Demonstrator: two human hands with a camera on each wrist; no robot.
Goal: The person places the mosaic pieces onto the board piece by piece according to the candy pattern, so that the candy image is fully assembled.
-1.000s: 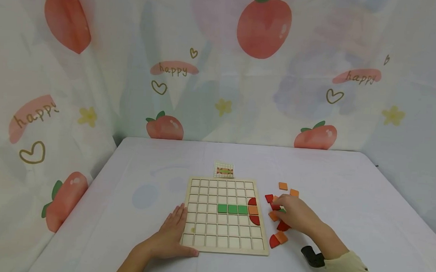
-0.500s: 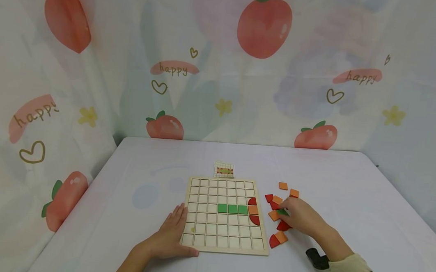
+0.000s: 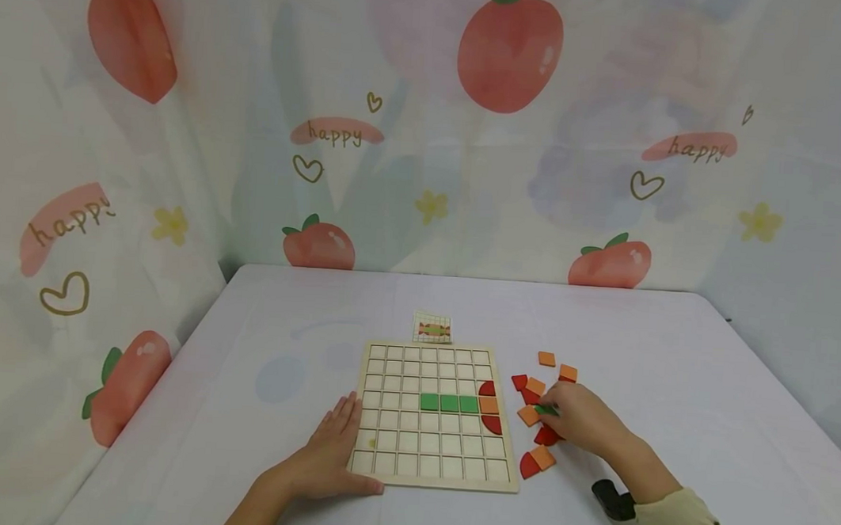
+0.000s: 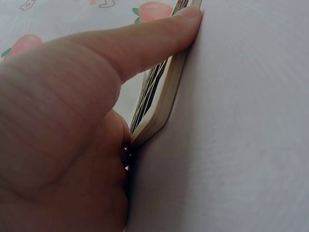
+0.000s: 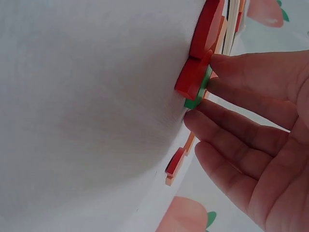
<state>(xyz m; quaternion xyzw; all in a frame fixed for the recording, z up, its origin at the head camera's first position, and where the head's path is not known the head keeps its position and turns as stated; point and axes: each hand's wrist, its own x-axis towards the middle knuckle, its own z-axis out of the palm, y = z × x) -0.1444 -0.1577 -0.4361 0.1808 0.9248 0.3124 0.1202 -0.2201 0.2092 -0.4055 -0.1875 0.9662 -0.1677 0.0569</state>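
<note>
Gridded board (image 3: pixel 430 444), one, on white table (image 3: pixel 297 304): three green tiles (image 3: pixel 449 403) in a row from its middle toward 3 o'clock, then an orange tile (image 3: pixel 488 406); rounded red pieces (image 3: pixel 487 389) at that tile's 12 and 6. Picture card (image 3: pixel 433 329): at the board's 12. Left hand (image 3: pixel 323 457): at 8, fingers straight against the side, thumb spread along the near edge. Right hand (image 3: pixel 584 418): at 3, fingertips at a loose green tile (image 3: pixel 546 410) among red and orange pieces (image 3: pixel 528 416); whether clamped on it, cannot tell.

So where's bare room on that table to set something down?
The table is bare left of the gridded board, beyond the left hand, and right of the loose tiles, beyond the right hand. It's crowded around the right hand.
</note>
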